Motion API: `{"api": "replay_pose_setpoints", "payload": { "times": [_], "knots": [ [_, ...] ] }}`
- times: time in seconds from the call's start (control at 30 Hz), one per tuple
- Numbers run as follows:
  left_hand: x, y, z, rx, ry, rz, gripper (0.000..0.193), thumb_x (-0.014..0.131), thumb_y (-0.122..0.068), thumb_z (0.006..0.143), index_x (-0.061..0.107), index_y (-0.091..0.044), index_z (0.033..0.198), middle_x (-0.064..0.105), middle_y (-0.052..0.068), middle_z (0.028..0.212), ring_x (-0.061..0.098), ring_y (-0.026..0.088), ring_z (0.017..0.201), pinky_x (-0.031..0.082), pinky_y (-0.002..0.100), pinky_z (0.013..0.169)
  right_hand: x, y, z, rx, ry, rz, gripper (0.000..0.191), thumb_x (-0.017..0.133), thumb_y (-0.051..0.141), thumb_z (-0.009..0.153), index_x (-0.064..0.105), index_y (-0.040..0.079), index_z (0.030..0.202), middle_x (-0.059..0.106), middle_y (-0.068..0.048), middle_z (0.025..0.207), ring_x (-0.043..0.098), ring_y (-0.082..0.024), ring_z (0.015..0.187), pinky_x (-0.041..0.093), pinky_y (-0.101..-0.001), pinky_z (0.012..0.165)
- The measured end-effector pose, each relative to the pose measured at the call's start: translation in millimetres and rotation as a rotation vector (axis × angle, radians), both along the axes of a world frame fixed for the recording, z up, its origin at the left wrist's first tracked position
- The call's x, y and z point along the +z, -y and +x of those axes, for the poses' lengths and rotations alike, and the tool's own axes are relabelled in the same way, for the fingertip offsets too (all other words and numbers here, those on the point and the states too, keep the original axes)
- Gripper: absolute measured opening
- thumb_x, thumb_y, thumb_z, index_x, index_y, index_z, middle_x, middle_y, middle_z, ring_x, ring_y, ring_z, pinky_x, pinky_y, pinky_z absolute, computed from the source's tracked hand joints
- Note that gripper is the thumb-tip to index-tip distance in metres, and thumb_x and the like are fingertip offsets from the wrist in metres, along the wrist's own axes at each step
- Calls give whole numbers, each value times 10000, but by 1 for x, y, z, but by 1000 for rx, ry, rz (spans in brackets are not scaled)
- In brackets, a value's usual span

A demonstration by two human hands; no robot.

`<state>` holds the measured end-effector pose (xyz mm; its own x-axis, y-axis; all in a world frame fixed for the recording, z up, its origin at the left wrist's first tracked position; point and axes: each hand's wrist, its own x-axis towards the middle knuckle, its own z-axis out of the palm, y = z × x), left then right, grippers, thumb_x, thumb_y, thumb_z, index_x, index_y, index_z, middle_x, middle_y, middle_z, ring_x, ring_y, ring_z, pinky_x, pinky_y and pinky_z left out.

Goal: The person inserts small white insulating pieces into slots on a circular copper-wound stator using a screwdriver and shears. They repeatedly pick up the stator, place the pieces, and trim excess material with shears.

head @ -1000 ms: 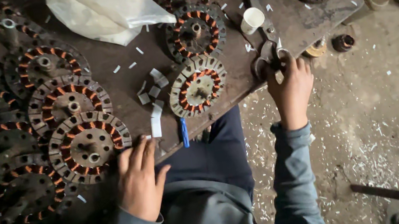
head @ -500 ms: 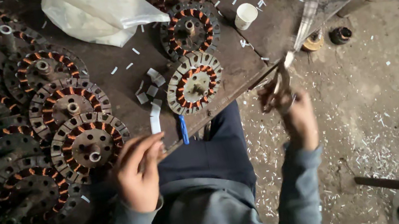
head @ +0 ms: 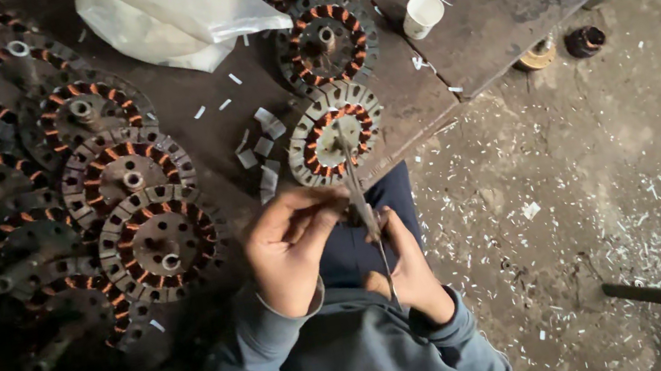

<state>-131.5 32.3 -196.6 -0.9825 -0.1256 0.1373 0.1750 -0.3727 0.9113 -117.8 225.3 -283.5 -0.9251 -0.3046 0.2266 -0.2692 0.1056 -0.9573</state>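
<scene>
Copper-wound stator (head: 335, 132) lies at the near edge of the dark surface (head: 492, 21), beside scattered white paper strips (head: 261, 148). Just in front of it, over the lap, the right hand (head: 408, 267) is clamped on scissors (head: 362, 198), and the left hand (head: 291, 247) has its fingers pinched together at the blades.

Grey-blue long sleeves (head: 264, 347), ribbed cuffs; dark trousers (head: 351, 250), probably navy.
</scene>
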Motion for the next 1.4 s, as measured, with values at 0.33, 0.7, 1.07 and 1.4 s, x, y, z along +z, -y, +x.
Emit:
{"api": "replay_pose_setpoints", "payload": {
  "times": [0.33, 0.7, 1.07, 1.4],
  "knots": [
    [-2, 10, -4, -51, -33, 80, 200, 663, 107, 947, 659, 64, 1142, 714, 101, 1118, 717, 123, 1031, 588, 262, 935, 23, 15, -8, -81, 11, 84, 357, 803, 142, 800, 467, 42, 865, 443, -44, 824, 433, -157, 745, 372, -292, 671],
    [10, 9, -17, -3, -11, 28, 145, 670, 30, 993, 671, 43, 1137, 685, 65, 1147, 710, 113, 966, 588, 256, 870, 4, -27, -29, -545, 34, -115, 183, 709, -51, 825, 553, 34, 869, 614, -4, 826, 611, -86, 788, 512, -237, 718],
    [11, 15, -31, 52, -90, -98, 136, 678, 41, 977, 665, 56, 1112, 669, 63, 1147, 668, 107, 1058, 538, 234, 924, 48, -117, -205, -754, -266, 683, 291, 847, 151, 859, 631, -42, 888, 655, -131, 787, 614, -226, 710, 504, -355, 670],
    [31, 11, -63, 106, -262, -456, 116, 716, 37, 944, 690, -22, 1041, 734, 86, 1054, 727, 186, 999, 566, 291, 905, 131, 1, -102, -22, -147, 129, 186, 700, -57, 870, 679, -43, 1054, 716, -130, 1098, 691, -222, 1041, 540, -333, 943]
  ]
}}
